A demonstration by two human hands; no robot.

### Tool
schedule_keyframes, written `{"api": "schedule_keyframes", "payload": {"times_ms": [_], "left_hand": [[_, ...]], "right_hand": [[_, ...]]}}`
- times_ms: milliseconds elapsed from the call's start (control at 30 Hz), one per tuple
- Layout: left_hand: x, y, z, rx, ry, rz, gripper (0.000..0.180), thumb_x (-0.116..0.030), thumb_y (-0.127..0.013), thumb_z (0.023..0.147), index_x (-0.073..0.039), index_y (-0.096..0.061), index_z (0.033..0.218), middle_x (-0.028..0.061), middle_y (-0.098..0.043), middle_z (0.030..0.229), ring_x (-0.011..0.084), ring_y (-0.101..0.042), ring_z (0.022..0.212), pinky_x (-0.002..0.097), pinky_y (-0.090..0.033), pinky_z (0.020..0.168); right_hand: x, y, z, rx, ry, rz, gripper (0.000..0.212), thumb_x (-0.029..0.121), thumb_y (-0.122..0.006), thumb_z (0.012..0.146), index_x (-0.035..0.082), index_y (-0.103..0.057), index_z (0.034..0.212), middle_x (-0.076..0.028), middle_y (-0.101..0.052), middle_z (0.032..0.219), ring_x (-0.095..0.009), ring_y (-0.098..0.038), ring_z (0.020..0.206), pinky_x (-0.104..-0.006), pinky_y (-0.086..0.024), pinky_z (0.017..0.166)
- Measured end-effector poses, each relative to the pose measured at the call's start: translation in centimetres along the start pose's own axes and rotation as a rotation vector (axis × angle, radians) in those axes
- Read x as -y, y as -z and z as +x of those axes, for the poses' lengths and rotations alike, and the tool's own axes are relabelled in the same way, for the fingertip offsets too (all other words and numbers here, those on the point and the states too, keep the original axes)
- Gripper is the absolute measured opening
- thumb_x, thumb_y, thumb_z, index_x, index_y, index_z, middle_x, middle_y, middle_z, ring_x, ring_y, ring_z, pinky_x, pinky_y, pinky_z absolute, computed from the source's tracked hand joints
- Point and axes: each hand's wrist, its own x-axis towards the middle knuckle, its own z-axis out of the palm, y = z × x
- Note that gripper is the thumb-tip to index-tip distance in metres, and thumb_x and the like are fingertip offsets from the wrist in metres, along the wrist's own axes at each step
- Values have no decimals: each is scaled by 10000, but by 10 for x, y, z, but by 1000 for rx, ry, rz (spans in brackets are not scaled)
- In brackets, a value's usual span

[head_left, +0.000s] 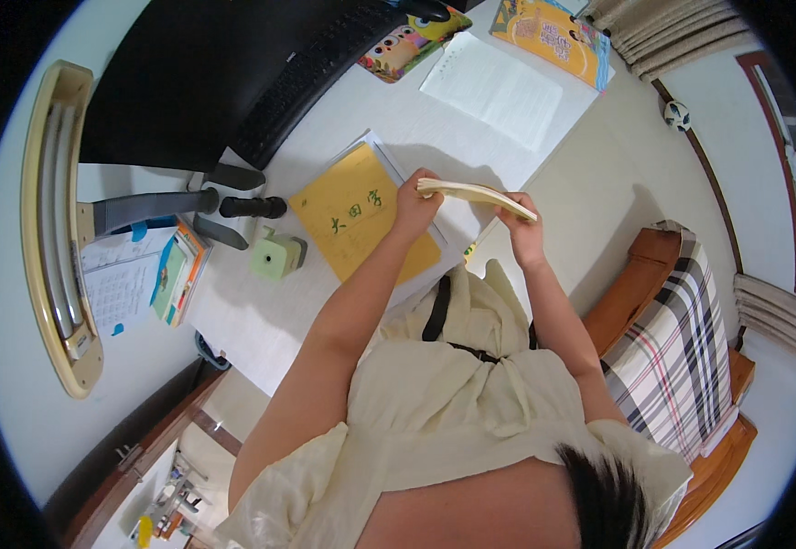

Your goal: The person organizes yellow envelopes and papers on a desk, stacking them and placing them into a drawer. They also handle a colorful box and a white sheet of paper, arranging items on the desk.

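Both my hands hold a thin cream booklet or pad of paper (478, 193) above the desk's near edge. It is seen almost edge-on and bows slightly; its faces are hidden from this angle. My left hand (417, 203) grips the left end, fingers closed round it. At the other end, my right hand (521, 227) pinches the lower corner. Below and left of my left hand, a yellow-covered notebook (348, 197) with green handwriting lies flat on white sheets. Beside it stands a light green, box-shaped thing (274, 256) with a round dark hole, resembling a pencil sharpener.
On the white desk (325, 146) are a black keyboard (311, 78), a patterned mouse pad (398, 53), a lined sheet (494, 89) and an orange book (553, 44). A dark monitor (165, 82), a lamp (59, 238) and books (178, 274) stand left. Plaid-covered wooden furniture (668, 348) is at right.
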Motion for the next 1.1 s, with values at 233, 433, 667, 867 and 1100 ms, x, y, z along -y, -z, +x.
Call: {"api": "schedule_keyframes", "payload": {"times_ms": [233, 433, 667, 867, 1100], "left_hand": [[-71, 13, 19, -15, -5, 368, 252, -28, -531, 703, -23, -570, 952, 169, -627, 859, 291, -616, 794, 345, -479, 691], [-114, 81, 25, 87, 151, 719, 319, -73, -534, 718, -56, -597, 1030, 155, -639, 920, 290, -612, 882, 340, -466, 766], [-66, 151, 33, 0, 362, 1200, 309, -97, -531, 754, -99, -611, 1053, 137, -586, 1048, 286, -558, 1002, 361, -448, 859], [-50, 155, 26, -17, 373, 1349, 369, -131, -537, 766, -121, -554, 1134, 92, -447, 1229, 294, -415, 1159, 374, -405, 937], [-61, 154, 19, 9, 390, 1256, 477, -164, -638, 700, -82, -519, 1155, 92, -421, 1231, 291, -393, 1162, 375, -389, 956]], "right_hand": [[14, -16, -24, 80, -133, 103, 211, 145, -579, 873, -2, -608, 1022, -44, -635, 917, -119, -578, 802, -255, -468, 719], [30, -92, -50, 282, -505, 442, 278, 179, -564, 879, 24, -535, 1108, -69, -600, 1022, -184, -601, 884, -325, -515, 723], [7, -184, -47, 399, -799, 590, 235, 164, -534, 890, 27, -520, 1080, -85, -590, 1013, -204, -606, 885, -325, -522, 753], [-2, -183, -66, 514, -942, 330, 250, 192, -550, 859, 23, -527, 1042, -86, -588, 886, -205, -595, 737, -311, -521, 656], [-47, -90, -81, -255, 115, -780, 338, 205, -660, 742, -24, -541, 960, -126, -600, 856, -243, -584, 707, -345, -479, 666]]}}
